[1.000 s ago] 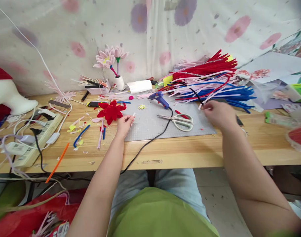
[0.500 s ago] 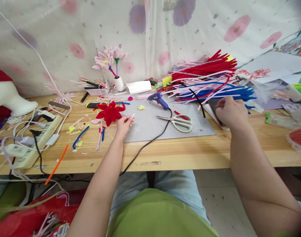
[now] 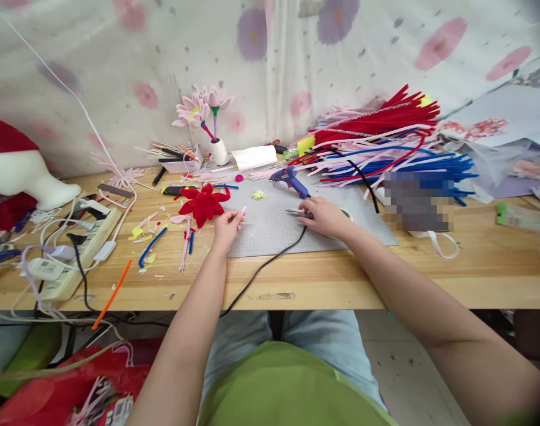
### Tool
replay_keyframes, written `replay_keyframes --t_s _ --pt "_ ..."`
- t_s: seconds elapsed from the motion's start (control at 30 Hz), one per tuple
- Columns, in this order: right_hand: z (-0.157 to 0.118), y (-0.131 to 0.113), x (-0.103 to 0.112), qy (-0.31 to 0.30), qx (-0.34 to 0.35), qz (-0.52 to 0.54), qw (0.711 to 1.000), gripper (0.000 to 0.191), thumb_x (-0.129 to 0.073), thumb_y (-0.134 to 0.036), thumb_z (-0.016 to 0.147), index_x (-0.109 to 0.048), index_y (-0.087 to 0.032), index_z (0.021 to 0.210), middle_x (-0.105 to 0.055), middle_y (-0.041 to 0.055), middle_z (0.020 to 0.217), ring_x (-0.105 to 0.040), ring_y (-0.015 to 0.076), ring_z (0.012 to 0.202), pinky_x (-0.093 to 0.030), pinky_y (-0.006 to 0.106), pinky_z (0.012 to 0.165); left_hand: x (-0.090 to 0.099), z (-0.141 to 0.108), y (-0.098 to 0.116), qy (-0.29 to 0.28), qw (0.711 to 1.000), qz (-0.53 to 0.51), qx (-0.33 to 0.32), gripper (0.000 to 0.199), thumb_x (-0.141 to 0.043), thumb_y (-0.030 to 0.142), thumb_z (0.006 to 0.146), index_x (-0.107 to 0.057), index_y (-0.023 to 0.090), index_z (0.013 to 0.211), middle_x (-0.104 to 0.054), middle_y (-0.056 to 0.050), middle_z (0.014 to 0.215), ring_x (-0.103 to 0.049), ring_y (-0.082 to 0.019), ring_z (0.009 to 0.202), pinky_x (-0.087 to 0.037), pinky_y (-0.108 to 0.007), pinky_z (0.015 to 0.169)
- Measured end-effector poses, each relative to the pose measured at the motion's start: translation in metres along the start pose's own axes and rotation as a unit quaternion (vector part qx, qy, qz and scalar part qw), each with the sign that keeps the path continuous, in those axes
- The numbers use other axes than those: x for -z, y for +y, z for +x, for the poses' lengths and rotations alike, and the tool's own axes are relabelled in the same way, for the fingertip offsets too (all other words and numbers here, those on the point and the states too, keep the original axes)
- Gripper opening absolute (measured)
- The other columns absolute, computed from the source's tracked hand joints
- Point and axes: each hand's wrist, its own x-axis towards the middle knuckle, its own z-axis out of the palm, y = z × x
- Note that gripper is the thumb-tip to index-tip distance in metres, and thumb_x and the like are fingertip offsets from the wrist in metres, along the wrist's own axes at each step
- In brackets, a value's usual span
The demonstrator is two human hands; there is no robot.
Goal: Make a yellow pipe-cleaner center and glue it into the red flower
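My left hand point(image 3: 228, 229) is closed in a pinch on a small white stick-like piece point(image 3: 243, 209), just right of a red fuzzy flower point(image 3: 202, 205). My right hand point(image 3: 326, 218) lies over the scissors point(image 3: 296, 213) on the grey cutting mat point(image 3: 270, 236), fingers curled around them near the pivot. Only the blades and a bit of handle show; the rest is under the hand. Behind that hand lies a blue glue gun point(image 3: 291, 180), its black cord running toward the table's front edge. A small yellow fringed flower centre point(image 3: 258, 194) sits on the mat between both hands.
Red, pink and blue pipe cleaners point(image 3: 394, 139) are heaped at back right. A white vase point(image 3: 219, 152) holds pink flowers. At left are a power strip point(image 3: 83, 254), tangled cables, offcuts and an orange pipe cleaner point(image 3: 112, 294). A pixelated dark patch point(image 3: 418, 201) hides something at right.
My right hand has moved left from the dark flat object beside the pipe cleaners onto the scissors. My left hand keeps its pinch on the white piece. The view has shifted slightly.
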Motion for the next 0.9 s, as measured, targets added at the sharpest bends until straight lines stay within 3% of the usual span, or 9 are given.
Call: replay_keyframes --t_s 0.2,0.37,0.47,0.6,0.73,0.9 --pt "-0.014 0.014 0.01 0.022 -0.024 -0.026 0.999 0.028 -0.05 -0.035 0.081 -0.058 -0.016 0.1 -0.057 0.0116 0.103 -0.052 0.0248 0.1 -0.041 0.035 0.086 -0.001 0.0 0.001 -0.003 1.0 0.005 0.005 0.018 -0.069 0.031 0.064 -0.064 0.014 0.067 -0.056 0.002 0.055 -0.04 -0.005 0.045 -0.031 -0.019 0.046" --pt "-0.018 0.012 0.015 -0.03 -0.01 -0.058 0.998 0.024 -0.051 -0.027 0.077 -0.062 -0.016 0.095 -0.059 0.0105 0.096 -0.052 0.0242 0.096 -0.041 0.035 0.087 -0.001 -0.001 0.002 0.0 1.0 0.006 0.01 0.017 -0.069 0.03 0.064 -0.064 0.014 0.065 -0.056 0.002 0.054 -0.04 -0.005 0.045 -0.031 -0.02 0.045" --pt "-0.018 0.009 0.016 -0.03 -0.016 -0.063 0.997 0.025 -0.052 -0.027 0.076 -0.062 -0.017 0.097 -0.058 0.0118 0.099 -0.051 0.0251 0.098 -0.04 0.037 0.089 -0.002 -0.001 0.003 -0.001 1.0 0.003 0.009 0.015 -0.069 0.028 0.064 -0.064 0.014 0.066 -0.056 0.002 0.054 -0.041 -0.005 0.045 -0.031 -0.02 0.046" --pt "-0.022 0.017 0.022 -0.034 -0.073 -0.039 0.996 0.031 -0.052 -0.032 0.076 -0.06 -0.016 0.101 -0.056 0.0125 0.102 -0.054 0.0235 0.094 -0.042 0.036 0.085 -0.001 -0.001 0.004 -0.002 1.0 -0.002 0.01 0.016 -0.069 0.029 0.065 -0.064 0.014 0.066 -0.056 0.002 0.054 -0.042 -0.005 0.045 -0.031 -0.02 0.046" --pt "-0.028 0.027 0.028 -0.104 -0.122 -0.012 0.987 0.038 -0.056 -0.026 0.066 -0.056 -0.016 0.103 -0.06 0.0092 0.097 -0.057 0.0203 0.086 -0.044 0.03 0.074 -0.002 -0.001 0.003 -0.015 1.0 0.003 0.015 0.018 -0.07 0.031 0.063 -0.064 0.014 0.065 -0.056 0.002 0.053 -0.041 -0.005 0.044 -0.031 -0.02 0.045" --pt "-0.025 0.019 0.027 -0.122 -0.144 -0.084 0.978 0.034 -0.054 -0.023 0.064 -0.059 -0.013 0.096 -0.063 0.0143 0.1 -0.059 0.0242 0.089 -0.043 0.031 0.072 -0.004 -0.002 0.002 -0.029 1.0 0.005 0.009 0.021 -0.07 0.034 0.063 -0.064 0.015 0.065 -0.055 0.002 0.054 -0.04 -0.005 0.044 -0.031 -0.02 0.045"
